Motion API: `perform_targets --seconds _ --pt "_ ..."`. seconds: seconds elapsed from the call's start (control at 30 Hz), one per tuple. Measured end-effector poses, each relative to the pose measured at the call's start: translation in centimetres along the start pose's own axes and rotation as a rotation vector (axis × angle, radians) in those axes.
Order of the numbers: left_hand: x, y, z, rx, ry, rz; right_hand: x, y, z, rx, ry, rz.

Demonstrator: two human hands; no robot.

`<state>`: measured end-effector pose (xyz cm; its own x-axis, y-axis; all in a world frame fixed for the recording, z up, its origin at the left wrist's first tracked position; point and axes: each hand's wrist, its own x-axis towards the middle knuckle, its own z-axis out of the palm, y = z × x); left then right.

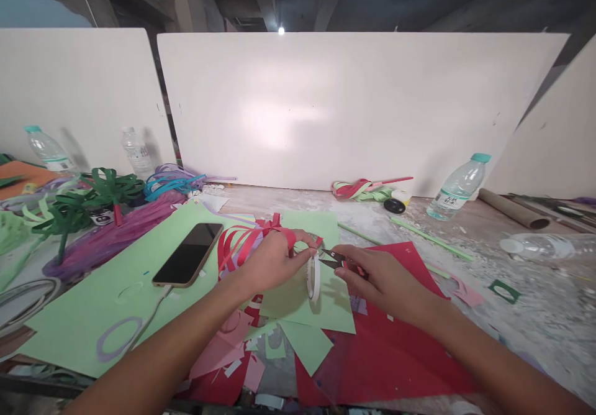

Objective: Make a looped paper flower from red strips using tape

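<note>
The left hand (279, 256) pinches a tape roll (317, 281) that hangs upright between both hands; the right hand (382, 278) grips scissors (339, 256), their parted blades pointing left, just beside its top edge.

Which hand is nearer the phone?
Left. The left hand is to the right of the phone, with paper strips between them. The right hand, holding scissors, is farther right, past the left hand and the white tape roll.
</note>
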<state>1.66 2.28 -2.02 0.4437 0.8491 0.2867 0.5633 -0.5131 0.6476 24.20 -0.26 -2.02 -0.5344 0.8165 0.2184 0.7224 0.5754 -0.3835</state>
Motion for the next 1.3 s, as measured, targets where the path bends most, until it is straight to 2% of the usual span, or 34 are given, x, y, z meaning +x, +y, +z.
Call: perform_targets --seconds 0.23,0.37,1.07,1.3 --pt "-0.1 0.5 -0.1 0.084 0.009 0.108 -0.1 1.2 0.4 -0.273 0.127 -0.149" --pt "-0.1 0.6 0.0 0.102 0.013 0.143 -0.1 1.3 0.7 -0.356 0.194 -0.191" --pt "-0.5 1.3 0.3 0.124 0.042 0.066 -0.2 0.7 1.2 -0.466 0.306 -0.257" --pt "-0.7 1.3 0.4 0.124 0.061 0.095 -0.4 0.4 1.0 -0.509 0.320 -0.290"
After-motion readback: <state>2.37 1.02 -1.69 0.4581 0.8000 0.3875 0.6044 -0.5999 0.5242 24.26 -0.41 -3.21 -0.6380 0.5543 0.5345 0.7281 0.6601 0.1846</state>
